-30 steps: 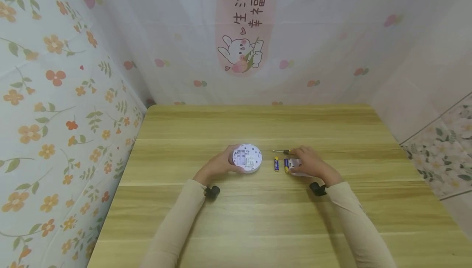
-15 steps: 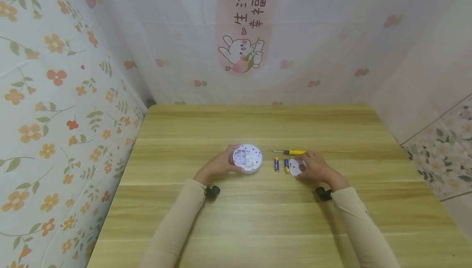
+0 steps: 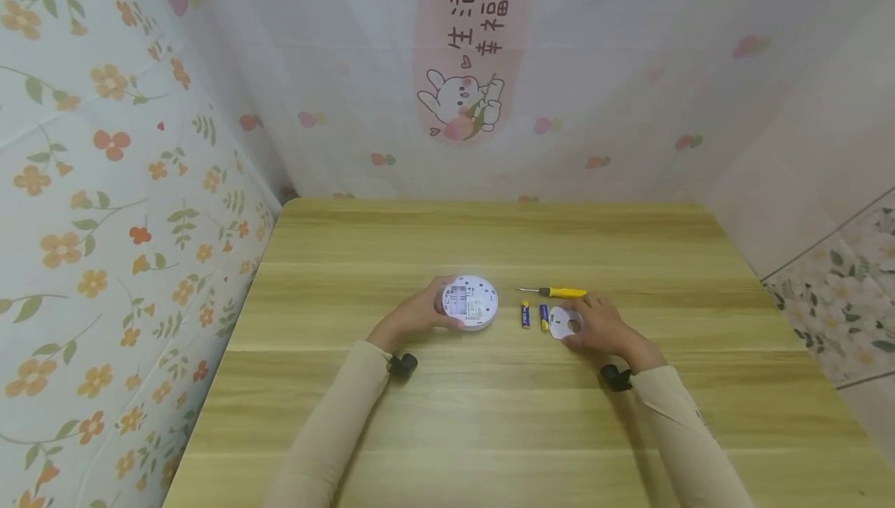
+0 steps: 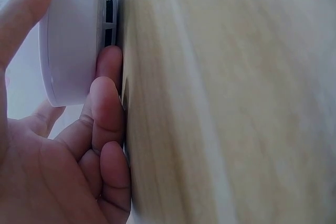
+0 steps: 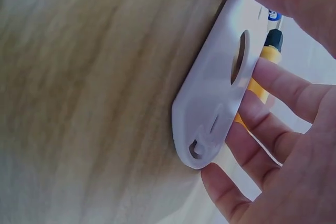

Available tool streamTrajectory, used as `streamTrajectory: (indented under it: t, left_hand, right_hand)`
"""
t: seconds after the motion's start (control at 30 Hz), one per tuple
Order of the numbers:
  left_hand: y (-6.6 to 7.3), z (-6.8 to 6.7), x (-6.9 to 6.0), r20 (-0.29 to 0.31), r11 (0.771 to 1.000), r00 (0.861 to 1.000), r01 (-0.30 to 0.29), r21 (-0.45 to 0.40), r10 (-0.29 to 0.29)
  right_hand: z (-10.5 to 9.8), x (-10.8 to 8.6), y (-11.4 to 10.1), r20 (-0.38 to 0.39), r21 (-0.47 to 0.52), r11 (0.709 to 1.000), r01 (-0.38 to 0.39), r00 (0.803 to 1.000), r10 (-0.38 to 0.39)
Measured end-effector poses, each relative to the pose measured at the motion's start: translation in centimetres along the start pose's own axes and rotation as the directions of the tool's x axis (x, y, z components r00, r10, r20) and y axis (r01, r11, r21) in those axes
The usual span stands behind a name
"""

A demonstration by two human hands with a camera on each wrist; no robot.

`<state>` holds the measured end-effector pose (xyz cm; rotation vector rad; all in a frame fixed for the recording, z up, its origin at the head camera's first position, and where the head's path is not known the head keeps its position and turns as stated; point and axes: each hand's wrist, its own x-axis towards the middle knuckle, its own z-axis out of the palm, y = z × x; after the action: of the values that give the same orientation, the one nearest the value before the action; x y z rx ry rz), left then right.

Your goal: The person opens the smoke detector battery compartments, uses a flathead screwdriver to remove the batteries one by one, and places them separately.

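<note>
My left hand (image 3: 419,310) grips the left side of a round white smoke detector (image 3: 482,304), its underside facing up with a bare battery compartment on show. In the left wrist view, the white side wall (image 4: 73,40) of the detector rises between thumb and fingers, close above the tabletop. My right hand (image 3: 604,325) holds a flat white mounting plate (image 3: 558,323) by its right edge, thumb on the near side and fingers along the rim. Holes and slots in the mounting plate (image 5: 210,98) show in the right wrist view; the plate seems to lie on the table.
Two blue-and-yellow batteries (image 3: 525,314) lie between detector and plate. Behind them a yellow-handled screwdriver (image 3: 566,293) points left, near my right fingers. The wooden table (image 3: 447,415) meets a printed curtain (image 3: 315,65) at its back edge.
My right hand has shifted right, from over the mounting plate to its right edge, uncovering the plate and the screwdriver's handle. The left hand and detector stay put.
</note>
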<state>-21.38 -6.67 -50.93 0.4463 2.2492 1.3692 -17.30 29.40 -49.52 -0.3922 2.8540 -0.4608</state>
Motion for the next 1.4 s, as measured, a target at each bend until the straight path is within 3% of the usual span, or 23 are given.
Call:
streamTrajectory:
  t: [0.27,0.5,0.9,1.17,1.4]
  left_hand:
    - [-0.1,-0.1,-0.2,-0.005,1.0,1.0,0.0,0.011,0.0]
    - [0.1,-0.2,-0.4,-0.004,0.999,1.0,0.01,0.043,-0.01]
    - [0.0,-0.2,-0.5,0.004,0.998,1.0,-0.002,0.063,0.002]
    - [-0.2,-0.1,0.0,0.017,1.0,0.999,-0.031,-0.004,0.031]
    - [-0.1,-0.1,0.0,0.02,0.999,0.999,-0.038,0.025,0.038]
  right_hand:
    - [-0.5,0.1,0.3,-0.075,-0.01,0.998,0.061,0.995,-0.062]
    - [-2.3,0.4,-0.9,-0.123,0.043,0.991,0.128,0.985,-0.122]
    - [-3.5,2.4,-5.4,-0.071,0.073,0.981,0.181,0.982,-0.176]
    - [-3.5,4.4,-8.4,-0.094,0.055,0.958,0.281,0.957,-0.276]
    - [-2.7,5.7,-11.3,-0.074,0.012,0.945,0.328,0.942,-0.326]
